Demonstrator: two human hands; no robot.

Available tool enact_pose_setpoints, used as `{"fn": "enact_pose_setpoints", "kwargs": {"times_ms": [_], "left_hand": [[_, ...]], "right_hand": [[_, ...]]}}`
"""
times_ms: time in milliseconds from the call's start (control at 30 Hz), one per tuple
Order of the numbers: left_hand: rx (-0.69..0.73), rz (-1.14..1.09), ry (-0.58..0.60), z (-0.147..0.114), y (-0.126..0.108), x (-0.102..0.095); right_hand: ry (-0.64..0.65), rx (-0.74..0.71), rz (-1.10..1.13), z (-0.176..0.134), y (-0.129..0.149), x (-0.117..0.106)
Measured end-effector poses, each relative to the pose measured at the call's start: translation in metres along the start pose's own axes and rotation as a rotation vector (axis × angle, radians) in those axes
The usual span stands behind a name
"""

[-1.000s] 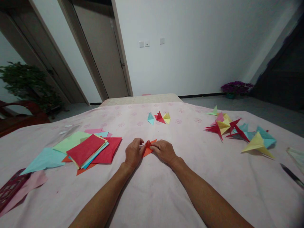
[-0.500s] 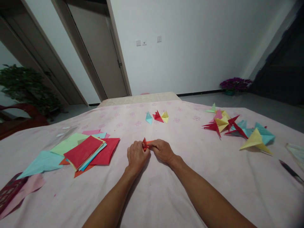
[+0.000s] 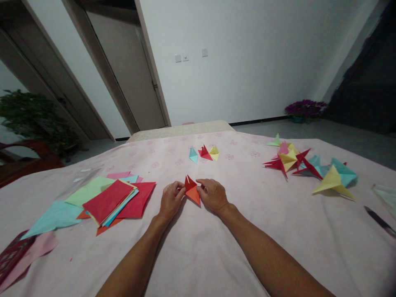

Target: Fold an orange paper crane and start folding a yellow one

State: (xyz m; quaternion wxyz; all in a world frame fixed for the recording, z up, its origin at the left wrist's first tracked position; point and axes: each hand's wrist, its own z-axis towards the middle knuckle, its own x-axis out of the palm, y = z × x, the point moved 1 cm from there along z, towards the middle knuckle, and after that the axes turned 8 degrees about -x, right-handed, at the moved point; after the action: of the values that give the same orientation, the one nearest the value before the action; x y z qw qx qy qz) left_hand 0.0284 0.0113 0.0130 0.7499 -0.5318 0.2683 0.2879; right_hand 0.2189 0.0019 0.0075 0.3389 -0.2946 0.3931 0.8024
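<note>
Between my two hands is an orange folded paper (image 3: 193,194), with two narrow points at its far end and a wide point toward me. My left hand (image 3: 172,199) pinches its left edge between thumb and fingers. On the opposite side, my right hand (image 3: 213,194) has its curled fingers and thumb at the paper's right edge. Beyond my hands stand three small folded papers: a light blue one (image 3: 193,154), a red one (image 3: 204,153) and a yellow one (image 3: 214,153).
A pile of coloured paper sheets (image 3: 108,202) lies to the left on the pink tablecloth (image 3: 198,255). Several folded paper cranes (image 3: 289,159) are grouped at the right, with a dark pen-like object (image 3: 380,220) nearer me. A dark red packet (image 3: 14,251) sits at the left edge.
My hands have moved slightly apart. The orange paper, mostly covered by my fingers before, now shows its folded shape with a point toward me.
</note>
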Motion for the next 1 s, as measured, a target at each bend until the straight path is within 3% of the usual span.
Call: {"fn": "enact_pose_setpoints", "kwargs": {"times_ms": [167,267,400,500,633,733,1000], "left_hand": [[0.043,-0.08,0.08,-0.005,0.009,-0.001],[0.102,-0.067,0.051,-0.012,0.006,-0.004],[0.217,-0.164,-0.024,-0.016,0.004,-0.006],[0.203,-0.167,-0.028,-0.014,0.005,-0.003],[0.105,-0.024,0.079,-0.009,0.009,0.004],[0.111,0.092,0.182,-0.006,0.011,0.008],[0.117,0.336,0.325,0.001,0.015,0.016]], "right_hand": [[0.024,-0.086,0.047,0.001,0.0,0.0],[0.054,-0.131,0.079,0.001,0.001,-0.001],[-0.011,-0.19,0.159,0.001,0.003,-0.003],[-0.03,-0.216,0.131,0.0,0.003,-0.002],[0.087,-0.164,-0.009,0.0,0.002,0.002],[0.155,-0.144,-0.089,0.002,0.002,0.003],[0.198,-0.12,-0.144,0.003,0.003,0.003]]}}
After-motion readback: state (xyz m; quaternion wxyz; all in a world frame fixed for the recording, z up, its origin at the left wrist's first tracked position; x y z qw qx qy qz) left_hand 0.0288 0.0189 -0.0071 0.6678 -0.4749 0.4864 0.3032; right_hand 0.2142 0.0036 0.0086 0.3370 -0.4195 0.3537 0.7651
